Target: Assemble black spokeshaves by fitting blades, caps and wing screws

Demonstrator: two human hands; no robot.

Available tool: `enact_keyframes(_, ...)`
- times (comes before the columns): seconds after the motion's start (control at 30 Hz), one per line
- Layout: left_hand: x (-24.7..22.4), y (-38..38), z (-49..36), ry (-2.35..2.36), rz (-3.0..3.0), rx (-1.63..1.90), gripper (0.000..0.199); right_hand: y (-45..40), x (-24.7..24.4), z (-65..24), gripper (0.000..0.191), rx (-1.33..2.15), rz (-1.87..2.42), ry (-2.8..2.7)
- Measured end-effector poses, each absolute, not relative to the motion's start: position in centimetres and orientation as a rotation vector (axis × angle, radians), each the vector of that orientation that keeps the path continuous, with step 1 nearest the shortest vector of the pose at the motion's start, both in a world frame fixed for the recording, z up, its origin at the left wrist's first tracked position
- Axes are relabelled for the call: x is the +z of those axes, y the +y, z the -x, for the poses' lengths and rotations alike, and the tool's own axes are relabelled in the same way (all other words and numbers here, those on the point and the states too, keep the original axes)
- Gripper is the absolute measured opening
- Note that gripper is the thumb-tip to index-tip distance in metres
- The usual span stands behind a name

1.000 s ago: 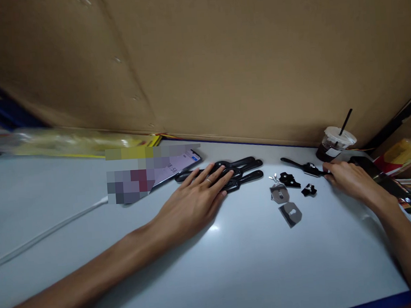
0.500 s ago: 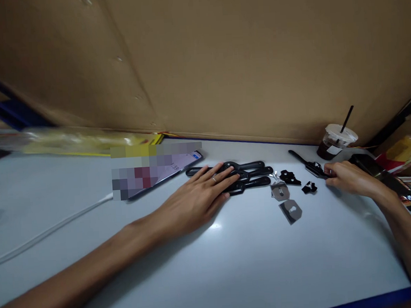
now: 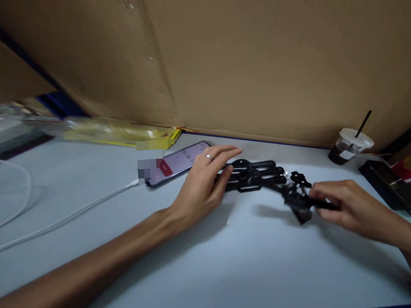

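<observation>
Several black handled tools [image 3: 251, 173] lie side by side on the pale table [image 3: 206, 275]. My left hand [image 3: 207, 177] is over their left ends, its fingers apart and slightly raised; whether it touches them I cannot tell. In my right hand [image 3: 344, 206] is another black tool [image 3: 296, 199], pinched by its right end and blurred by motion. It hangs over some flat metal pieces, which it mostly hides. Small black plates [image 3: 299, 179] rest just beyond it.
A phone [image 3: 181, 162] with a white cable [image 3: 73, 215] lies behind my left hand. Yellow plastic packaging [image 3: 113, 131] runs along the cardboard wall [image 3: 242, 68]. At the back right stands a lidded drink cup [image 3: 347, 146] with a straw, near a black case [image 3: 384, 182].
My right hand has lifted the black tool and brought it left, towards the other tools. My left hand has risen from lying flat on them. The camera view has shifted slightly.
</observation>
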State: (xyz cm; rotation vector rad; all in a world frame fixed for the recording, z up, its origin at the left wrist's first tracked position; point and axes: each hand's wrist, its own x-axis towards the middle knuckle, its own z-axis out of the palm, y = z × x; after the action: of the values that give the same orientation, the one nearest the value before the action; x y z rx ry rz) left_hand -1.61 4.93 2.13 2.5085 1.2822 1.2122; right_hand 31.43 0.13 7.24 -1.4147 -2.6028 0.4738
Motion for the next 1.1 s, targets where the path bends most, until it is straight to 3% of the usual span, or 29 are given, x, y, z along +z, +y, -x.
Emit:
enact_keyframes(0.13,3.0,3.4,1.4,0.954,-2.527,1.244,0.029,-2.6,6.4,-28.0,0.018,0.684,1.331,-2.708)
enact_keyframes(0.27,2.3,2.6,0.9,0.688,-2.742,0.984,0.030,-3.2,5.3,-26.4,0.016,0.589,1.295,-2.739)
enact_keyframes(0.8,1.4,2.5,0.7,0.714,-2.862,0.537,0.027,-1.4,3.5,-27.5,0.021,0.360,1.327,-2.580)
enact_keyframes(1.1,0.4,2.9,0.4,0.697,-2.899,0.503,0.050,-1.7,3.1,-25.4,0.022,0.176,1.073,-2.492)
